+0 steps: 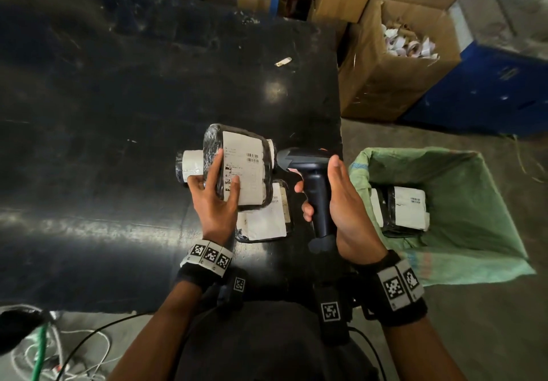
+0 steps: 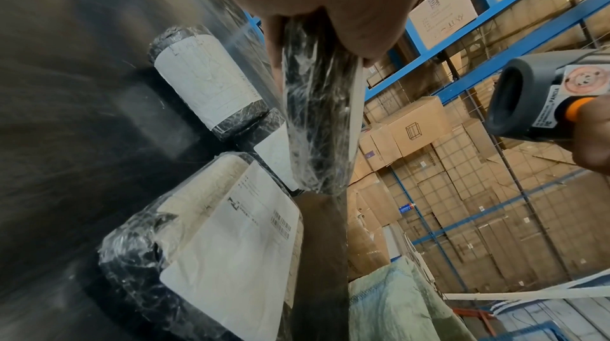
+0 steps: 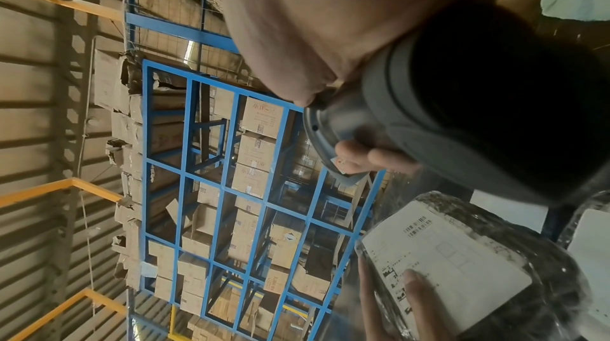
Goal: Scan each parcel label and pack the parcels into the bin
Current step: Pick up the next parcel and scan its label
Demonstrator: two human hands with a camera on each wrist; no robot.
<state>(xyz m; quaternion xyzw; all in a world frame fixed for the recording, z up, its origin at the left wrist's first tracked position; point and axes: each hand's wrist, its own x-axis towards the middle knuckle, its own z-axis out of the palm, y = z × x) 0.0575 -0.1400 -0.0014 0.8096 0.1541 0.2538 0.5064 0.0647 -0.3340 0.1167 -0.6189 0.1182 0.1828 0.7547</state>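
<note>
My left hand (image 1: 218,188) grips a black-wrapped parcel (image 1: 252,143) and holds it tilted above the black table (image 1: 118,114), white label with barcodes facing up; the thumb lies on the label. The same parcel (image 2: 317,117) shows edge-on in the left wrist view. My right hand (image 1: 318,186) grips the handle of a dark barcode scanner (image 1: 305,158), whose head points at the label from the right, close to the parcel's edge. The green sack-lined bin (image 1: 462,179) stands right of the table with one labelled parcel (image 1: 400,205) inside.
A flat labelled parcel (image 1: 264,220) lies on the table under the held one, and a rolled parcel (image 1: 189,167) lies just to its left. Open cardboard boxes (image 1: 394,63) stand behind the bin. Cables (image 1: 74,351) trail on the floor at the near left.
</note>
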